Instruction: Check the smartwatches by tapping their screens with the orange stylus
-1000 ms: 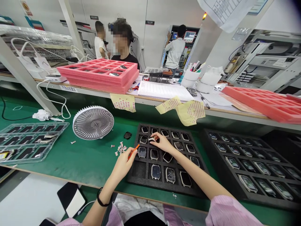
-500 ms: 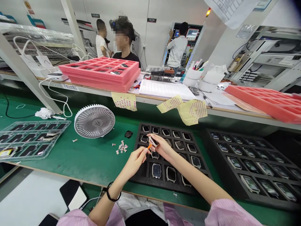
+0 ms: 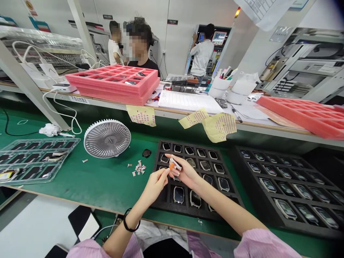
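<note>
My right hand (image 3: 188,172) is closed around a small watch case (image 3: 176,164), holding it tilted above the black foam tray (image 3: 170,206). Pinched in my left hand (image 3: 157,183) is a small orange strip (image 3: 172,166), whose tip touches or lies very near the edge of the case. Whether it is a tool or a tab, I cannot make out. Beneath my hands, the tray's pockets hold several watches, such as a square-faced watch (image 3: 178,195). My fingers hide part of the case and some pockets.
Left of the tray lie small pale pieces (image 3: 139,167) and a black watch part (image 3: 146,153). A round fan (image 3: 107,139) stands nearby. A clear tray (image 3: 34,161) sits far left, a second black tray (image 3: 271,191) right. Pink foam trays (image 3: 113,89) rest on the shelf.
The watch case has turned slightly in my right hand, so more of its edge shows. My left hand has moved a little with the orange strip, staying close to the case.
</note>
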The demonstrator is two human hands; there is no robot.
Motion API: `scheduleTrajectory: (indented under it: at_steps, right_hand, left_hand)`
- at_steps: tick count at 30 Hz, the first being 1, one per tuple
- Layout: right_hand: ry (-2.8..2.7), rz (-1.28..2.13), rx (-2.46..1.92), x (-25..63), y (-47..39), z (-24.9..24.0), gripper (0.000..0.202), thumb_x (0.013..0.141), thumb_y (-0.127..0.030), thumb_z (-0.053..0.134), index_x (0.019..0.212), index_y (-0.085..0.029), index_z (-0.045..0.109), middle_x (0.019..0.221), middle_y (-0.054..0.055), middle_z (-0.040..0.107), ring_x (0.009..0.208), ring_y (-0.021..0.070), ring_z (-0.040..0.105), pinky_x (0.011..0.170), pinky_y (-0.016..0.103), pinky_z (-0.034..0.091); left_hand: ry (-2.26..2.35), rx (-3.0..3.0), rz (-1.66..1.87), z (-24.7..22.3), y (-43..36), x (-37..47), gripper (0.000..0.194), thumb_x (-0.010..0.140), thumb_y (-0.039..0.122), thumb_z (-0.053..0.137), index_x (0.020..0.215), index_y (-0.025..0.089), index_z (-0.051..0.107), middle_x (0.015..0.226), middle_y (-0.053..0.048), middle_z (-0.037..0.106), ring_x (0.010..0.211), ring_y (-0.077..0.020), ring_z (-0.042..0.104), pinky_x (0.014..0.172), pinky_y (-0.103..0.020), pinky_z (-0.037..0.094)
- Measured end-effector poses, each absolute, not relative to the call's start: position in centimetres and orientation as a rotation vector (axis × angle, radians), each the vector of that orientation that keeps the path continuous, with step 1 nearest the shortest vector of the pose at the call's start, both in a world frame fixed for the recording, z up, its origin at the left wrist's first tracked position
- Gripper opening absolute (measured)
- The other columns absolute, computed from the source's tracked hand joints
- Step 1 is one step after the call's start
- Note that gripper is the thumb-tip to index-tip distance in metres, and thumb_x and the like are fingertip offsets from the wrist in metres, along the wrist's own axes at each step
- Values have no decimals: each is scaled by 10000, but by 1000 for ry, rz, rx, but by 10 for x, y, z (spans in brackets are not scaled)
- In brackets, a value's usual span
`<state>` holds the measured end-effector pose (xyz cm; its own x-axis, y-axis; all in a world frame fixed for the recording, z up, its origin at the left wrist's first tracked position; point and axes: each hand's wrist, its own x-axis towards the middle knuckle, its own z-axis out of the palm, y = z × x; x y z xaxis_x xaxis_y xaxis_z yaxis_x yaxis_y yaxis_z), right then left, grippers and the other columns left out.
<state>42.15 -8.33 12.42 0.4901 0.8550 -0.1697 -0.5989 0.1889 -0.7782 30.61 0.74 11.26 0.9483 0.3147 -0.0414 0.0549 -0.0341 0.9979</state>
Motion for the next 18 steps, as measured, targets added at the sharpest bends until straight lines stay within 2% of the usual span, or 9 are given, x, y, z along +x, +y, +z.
scheduleTrajectory:
  at_steps: [11,18]
  right_hand:
    - [-344,1045,-919,423,-85,125,328,800,-379,664,1029,-145,648,511,-71,462,398,78,356,428,242,340]
    - [-439,964,-1029,418,-85,124,326,800,-378,676,1024,-141,667,519,-55,501,398,78,422,426,229,330]
  left_hand:
    - [294,1603,231,113,7,307,439,864,553,422,752,154,567,473,90,285,379,-57,204,373,-200,171]
    - [252,1653,230,119,9,305,465,864,546,418,754,138,612,455,80,302,387,-67,237,384,-207,196]
